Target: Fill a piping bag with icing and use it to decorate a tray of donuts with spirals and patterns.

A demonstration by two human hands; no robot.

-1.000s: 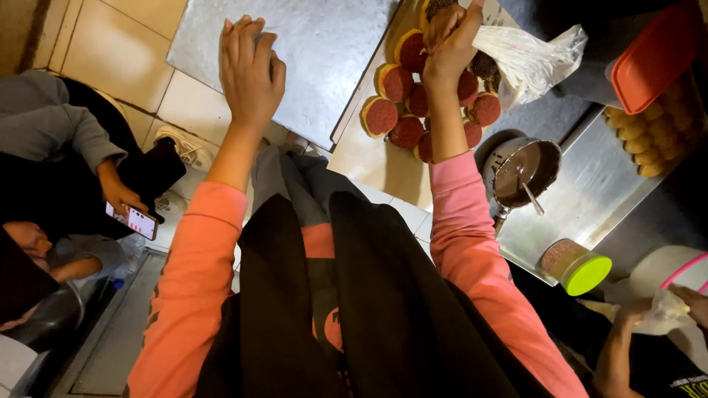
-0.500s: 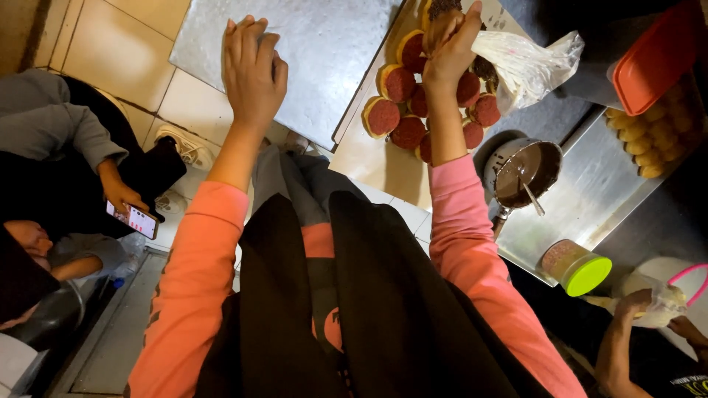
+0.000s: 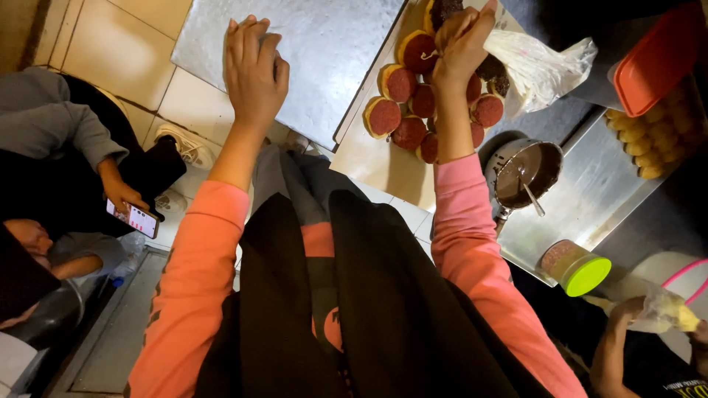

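Observation:
My right hand (image 3: 461, 44) is raised over a pile of round cakes (image 3: 402, 110) with dark red tops and yellow rims, which lie on a pale board (image 3: 369, 158). It grips the neck of a clear plastic bag (image 3: 542, 63) that trails off to the right. My left hand (image 3: 255, 70) lies palm down on a grey metal sheet (image 3: 324, 51), fingers together and slightly curled, with nothing seen in it. Both arms wear salmon-pink sleeves over a dark apron.
A metal pot of brown batter with a spoon (image 3: 525, 171) sits on a steel tray (image 3: 605, 195), next to a green-lidded jar (image 3: 579, 269). Small yellow cakes (image 3: 649, 140) and a red box (image 3: 656, 55) are at right. Another person's hand (image 3: 627, 317) holds a bag; a seated person holds a phone (image 3: 133, 217).
My hands have hardly moved. At the lower right the other person's hand has shifted with its bag.

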